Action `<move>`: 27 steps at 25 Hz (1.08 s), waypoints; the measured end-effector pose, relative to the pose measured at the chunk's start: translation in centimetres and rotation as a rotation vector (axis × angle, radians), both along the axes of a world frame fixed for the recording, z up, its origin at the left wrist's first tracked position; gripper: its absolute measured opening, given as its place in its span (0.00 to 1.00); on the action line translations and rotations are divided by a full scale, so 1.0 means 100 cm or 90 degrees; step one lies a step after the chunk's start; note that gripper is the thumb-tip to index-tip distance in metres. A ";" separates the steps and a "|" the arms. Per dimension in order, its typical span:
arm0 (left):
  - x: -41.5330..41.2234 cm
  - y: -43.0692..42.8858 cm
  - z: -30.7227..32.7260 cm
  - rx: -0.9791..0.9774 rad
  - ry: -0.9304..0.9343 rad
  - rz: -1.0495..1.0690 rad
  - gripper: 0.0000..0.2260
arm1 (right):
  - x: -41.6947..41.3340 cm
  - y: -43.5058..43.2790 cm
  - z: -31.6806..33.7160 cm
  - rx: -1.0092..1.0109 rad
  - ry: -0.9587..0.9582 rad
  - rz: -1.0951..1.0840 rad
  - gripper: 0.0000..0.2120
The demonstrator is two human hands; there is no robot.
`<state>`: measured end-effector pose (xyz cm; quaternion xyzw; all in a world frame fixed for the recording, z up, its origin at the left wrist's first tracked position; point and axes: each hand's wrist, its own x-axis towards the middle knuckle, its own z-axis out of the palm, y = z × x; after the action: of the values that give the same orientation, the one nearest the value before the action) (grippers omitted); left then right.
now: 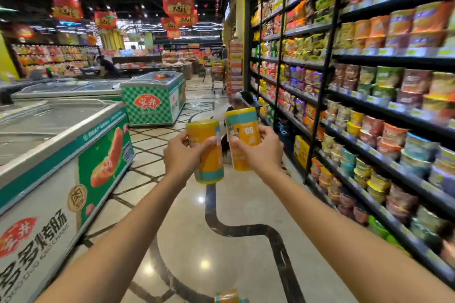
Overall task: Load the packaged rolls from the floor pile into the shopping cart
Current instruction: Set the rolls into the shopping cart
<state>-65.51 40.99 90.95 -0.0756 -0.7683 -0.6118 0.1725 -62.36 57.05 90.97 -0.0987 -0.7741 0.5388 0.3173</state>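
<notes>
I hold two yellow and teal packaged rolls out in front of me at chest height over the aisle. My left hand [183, 154] grips one roll [209, 167] around its middle. My right hand [261, 152] grips the other roll [242, 130], tilted slightly left. The two rolls stand side by side, almost touching. Another yellow roll [227, 297] lies on the floor at the bottom edge of the view. A shopping cart [218, 77] stands far down the aisle, small and blurred.
Chest freezers [56, 145] line the left side, with a green checked one [152, 101] further on. Tall black shelves [369, 110] of noodle packs and cups run along the right. A person crouches on the floor [243, 101] just beyond the rolls. Glossy patterned floor runs between.
</notes>
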 end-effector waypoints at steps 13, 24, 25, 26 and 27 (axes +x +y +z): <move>0.225 0.236 0.004 0.036 -0.087 -0.623 0.16 | 0.355 0.147 0.000 -0.035 -0.006 -0.591 0.28; 0.489 0.373 -0.001 -0.041 -0.072 -0.885 0.19 | 0.638 0.199 -0.007 -0.053 0.013 -0.878 0.24; 0.512 0.382 -0.003 -0.044 -0.076 -0.903 0.19 | 0.659 0.207 -0.010 -0.053 0.005 -0.894 0.24; 0.534 0.389 -0.003 -0.046 -0.079 -0.922 0.17 | 0.678 0.213 -0.013 -0.050 -0.002 -0.900 0.24; 0.552 0.399 -0.006 -0.048 -0.081 -0.931 0.16 | 0.695 0.221 -0.017 -0.050 -0.007 -0.903 0.24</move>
<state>-10.26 80.88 90.35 -0.5392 -0.5504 -0.5471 -0.3271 7.10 79.15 89.25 -0.5931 -0.5047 0.2296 0.5837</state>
